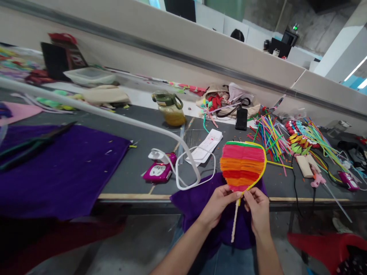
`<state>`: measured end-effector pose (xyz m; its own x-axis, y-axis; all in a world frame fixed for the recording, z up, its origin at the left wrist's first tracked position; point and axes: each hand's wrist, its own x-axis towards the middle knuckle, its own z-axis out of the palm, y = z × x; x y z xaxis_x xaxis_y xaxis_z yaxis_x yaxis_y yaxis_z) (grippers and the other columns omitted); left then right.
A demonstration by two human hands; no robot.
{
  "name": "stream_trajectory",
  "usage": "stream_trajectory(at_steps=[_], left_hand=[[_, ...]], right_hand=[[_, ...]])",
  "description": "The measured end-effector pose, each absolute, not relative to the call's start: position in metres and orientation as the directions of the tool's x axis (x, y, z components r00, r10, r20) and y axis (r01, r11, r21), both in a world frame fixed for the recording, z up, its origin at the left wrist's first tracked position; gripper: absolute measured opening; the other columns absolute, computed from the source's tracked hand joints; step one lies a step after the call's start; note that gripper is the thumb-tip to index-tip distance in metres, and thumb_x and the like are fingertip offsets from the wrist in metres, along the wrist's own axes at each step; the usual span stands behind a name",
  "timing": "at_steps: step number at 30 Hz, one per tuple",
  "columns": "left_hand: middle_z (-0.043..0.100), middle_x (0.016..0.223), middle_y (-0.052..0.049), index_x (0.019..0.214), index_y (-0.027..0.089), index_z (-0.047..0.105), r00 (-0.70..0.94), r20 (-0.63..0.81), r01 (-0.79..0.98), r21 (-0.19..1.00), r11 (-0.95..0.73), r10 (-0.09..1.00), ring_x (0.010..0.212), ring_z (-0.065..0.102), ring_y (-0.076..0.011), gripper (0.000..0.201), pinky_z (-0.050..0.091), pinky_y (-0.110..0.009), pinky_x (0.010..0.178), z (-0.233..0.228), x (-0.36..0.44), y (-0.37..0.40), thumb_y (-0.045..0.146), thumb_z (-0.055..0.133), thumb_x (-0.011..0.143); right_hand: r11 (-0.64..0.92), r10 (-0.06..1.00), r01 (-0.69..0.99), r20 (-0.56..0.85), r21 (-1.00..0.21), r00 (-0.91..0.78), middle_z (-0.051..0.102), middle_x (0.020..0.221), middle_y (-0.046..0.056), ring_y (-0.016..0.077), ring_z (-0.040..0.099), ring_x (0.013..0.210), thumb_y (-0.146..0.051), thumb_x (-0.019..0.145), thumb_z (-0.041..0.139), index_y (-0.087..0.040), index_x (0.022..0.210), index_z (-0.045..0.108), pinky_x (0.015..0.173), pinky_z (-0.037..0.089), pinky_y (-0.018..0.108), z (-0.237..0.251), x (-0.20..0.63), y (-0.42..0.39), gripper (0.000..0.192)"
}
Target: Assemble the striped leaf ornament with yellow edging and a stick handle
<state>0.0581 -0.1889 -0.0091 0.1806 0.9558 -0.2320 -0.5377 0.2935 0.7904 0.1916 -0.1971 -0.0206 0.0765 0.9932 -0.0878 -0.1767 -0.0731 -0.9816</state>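
Note:
A fan-shaped craft piece point(242, 165) of pink, orange and red pipe cleaners, edged in yellow and green, is held upright over the table's front edge. My left hand point(218, 203) pinches its lower left rim. At the base, my right hand point(258, 208) grips where the yellow edge meets the white stem point(234, 222), which hangs down between my hands. Under them, purple felt point(197, 200) drapes over my lap.
Loose coloured pipe cleaners point(269, 135), a black phone point(241, 118), white paper point(205, 146), a pink power strip point(159, 172) with white cable, a green-lidded jug point(171, 108) and a large purple cloth point(61, 168) lie on the grey table. A red stool point(329, 248) stands at lower right.

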Motion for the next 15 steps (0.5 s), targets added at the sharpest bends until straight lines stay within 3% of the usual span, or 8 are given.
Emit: stream_trajectory(at_steps=[8,15], left_hand=[[0.077,0.082,-0.010,0.088,0.011,0.076,0.256,-0.295,-0.553,0.737,0.390,0.921,0.066,0.069,-0.0172,0.036,0.055,-0.028,0.068,-0.0104,0.0568,-0.1880,0.033,0.087,0.062],[0.076,0.077,-0.011,0.086,0.010,0.077,0.274,-0.302,-0.550,0.729,0.407,0.913,0.068,0.070,-0.0191,0.033,0.056,-0.030,0.068,-0.0123,0.0585,-0.1853,0.034,0.086,0.064]], right_hand=[[-0.051,0.988,-0.159,-0.073,-0.986,0.133,0.051,0.054,-0.006,0.0068,0.038,0.044,-0.044,0.077,0.072,-0.018,0.066,0.056,0.042,0.029,0.019,-0.0236,0.1913,-0.1967,0.032],[0.042,0.971,0.066,0.056,-0.997,0.230,0.059,0.066,-0.001,0.0127,0.055,0.058,-0.043,0.083,0.065,-0.018,0.077,0.059,0.055,0.047,0.023,-0.0250,0.1887,-0.1950,0.027]])
